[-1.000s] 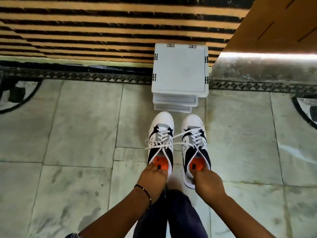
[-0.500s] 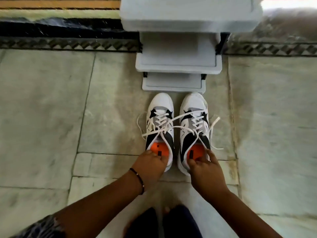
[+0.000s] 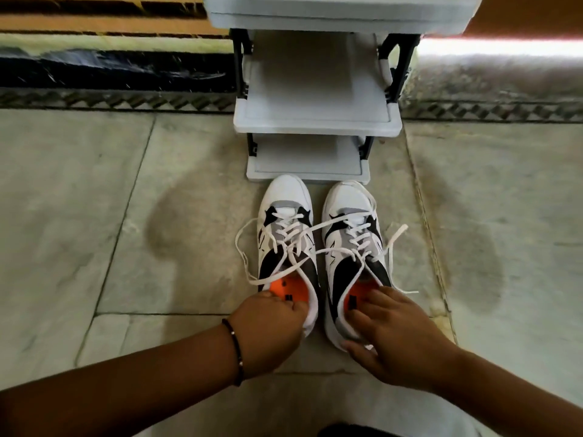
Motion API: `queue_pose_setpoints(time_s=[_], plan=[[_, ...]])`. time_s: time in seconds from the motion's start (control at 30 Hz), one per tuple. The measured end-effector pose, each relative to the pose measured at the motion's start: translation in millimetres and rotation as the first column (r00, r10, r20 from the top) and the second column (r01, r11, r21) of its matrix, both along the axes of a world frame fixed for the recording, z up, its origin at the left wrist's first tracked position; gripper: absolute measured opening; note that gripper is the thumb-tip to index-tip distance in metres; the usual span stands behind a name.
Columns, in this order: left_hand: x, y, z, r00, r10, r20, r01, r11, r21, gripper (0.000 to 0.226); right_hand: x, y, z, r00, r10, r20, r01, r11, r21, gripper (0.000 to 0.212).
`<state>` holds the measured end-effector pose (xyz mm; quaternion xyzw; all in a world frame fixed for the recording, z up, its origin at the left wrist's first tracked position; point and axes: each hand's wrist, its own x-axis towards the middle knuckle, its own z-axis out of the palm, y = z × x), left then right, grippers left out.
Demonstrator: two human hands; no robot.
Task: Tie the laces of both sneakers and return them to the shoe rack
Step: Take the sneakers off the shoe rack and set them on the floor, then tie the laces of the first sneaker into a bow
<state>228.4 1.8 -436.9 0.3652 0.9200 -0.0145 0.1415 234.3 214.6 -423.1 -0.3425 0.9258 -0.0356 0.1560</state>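
Observation:
Two white, black and grey sneakers with orange insoles stand side by side on the stone floor, toes touching the foot of a grey shoe rack [image 3: 317,121]. The left sneaker [image 3: 285,203] has its heel gripped by my left hand [image 3: 271,332]. My right hand [image 3: 394,335] rests on the heel of the right sneaker [image 3: 347,203], fingers spread, some inside the opening. The white laces [image 3: 252,279] of both shoes lie loose and untied, one strand crossing from the left shoe over the right.
The rack has stepped tiers with black posts, and its shelves hold nothing. Behind it runs a dark patterned floor border [image 3: 110,99] and a striped mat. Marble tiles [image 3: 79,200] stretch to both sides. Dark fabric shows at the bottom edge between my arms.
The view has dropped lower and closer to the shoes and rack. My right hand's fingers have spread over the right sneaker's heel. Both sneakers now rest on the floor against the rack.

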Motion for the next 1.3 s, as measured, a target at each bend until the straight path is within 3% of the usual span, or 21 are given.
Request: queue_pose_setpoints(time_s=[0.13,0.2,0.27,0.3,0.4,0.47,0.53,0.6,0.67,0.77,0.87,1.03,1.13,1.2,1.3], plan=[[-7.7,-2.2,25.9,0.969,0.164,0.184,-0.185,0.977,0.106,0.043,-6.6,-14.2,21.9,0.999,-0.043,0.015,0.045,0.995,-0.089,0.037],[-15.9,-13.7,38.5,0.925,0.299,0.233,-0.36,0.884,0.297,0.039,-14.5,-23.8,25.3,0.999,-0.04,0.01,0.04,0.996,-0.074,0.043],[-27.9,-29.8,41.2,0.846,0.432,0.312,-0.532,0.727,0.435,0.05,-28.7,-31.6,23.9,0.997,-0.08,-0.002,0.08,0.996,0.026,0.053],[-34.8,-39.7,37.1,0.814,0.482,0.324,-0.581,0.679,0.449,0.053,-36.6,-34.0,23.0,0.989,-0.145,-0.006,0.145,0.987,0.066,0.058],[-46.6,-59.4,17.7,0.746,0.578,0.331,-0.666,0.656,0.355,0.053,-61.9,-27.0,23.0,0.91,-0.412,-0.041,0.414,0.904,0.107,0.067],[-46.2,-61.8,2.7,0.701,0.598,0.388,-0.712,0.617,0.336,0.042,-74.9,-13.4,27.9,0.837,-0.545,-0.052,0.546,0.826,0.139,0.065],[-46.0,-58.7,-6.3,0.65,0.583,0.488,-0.76,0.515,0.397,0.025,-80.9,-4.0,35.5,0.776,-0.624,-0.086,0.63,0.768,0.115,0.053],[-49.1,-52.3,-9.4,0.573,0.518,0.635,-0.819,0.35,0.454,0.02,-82.0,-10.9,37.3,0.767,-0.632,-0.112,0.629,0.775,-0.063,0.036],[-54.0,-43.3,-9.6,0.516,0.454,0.726,-0.855,0.23,0.464,0.016,-78.0,-33.8,35.3,0.812,-0.583,-0.01,0.57,0.796,-0.203,0.025],[-55.5,-31.0,-12.2,0.547,0.474,0.689,-0.827,0.183,0.531,0.007,-71.0,-72.4,21.7,0.827,-0.486,0.281,0.545,0.816,-0.193,0.039],[-51.4,-24.6,-21.2,0.566,0.523,0.638,-0.796,0.145,0.587,0.011,-72.7,-86.6,4.8,0.817,-0.504,0.282,0.57,0.782,-0.254,0.046],[-38.3,-22.0,-29.5,0.54,0.571,0.619,-0.775,0.05,0.63,0.016,-69.3,-95.3,-8.7,0.746,-0.506,0.434,0.666,0.557,-0.495,0.011],[-39.4,-26.4,-25.0,0.538,0.551,0.638,-0.761,-0.008,0.649,0.025,-66.8,-95.8,-13.8,0.734,-0.44,0.517,0.679,0.46,-0.573,0.008],[-44.0,-29.9,-19.1,0.537,0.534,0.654,-0.747,-0.06,0.662,0.028,-67.4,-90.8,-15.5,0.669,-0.386,0.635,0.742,0.293,-0.603,0.009],[-48.2,-31.7,-14.0,0.524,0.466,0.713,-0.753,-0.138,0.643,0.023,-71.1,-82.4,-14.0,0.513,-0.261,0.818,0.842,-0.034,-0.539,0.015]])
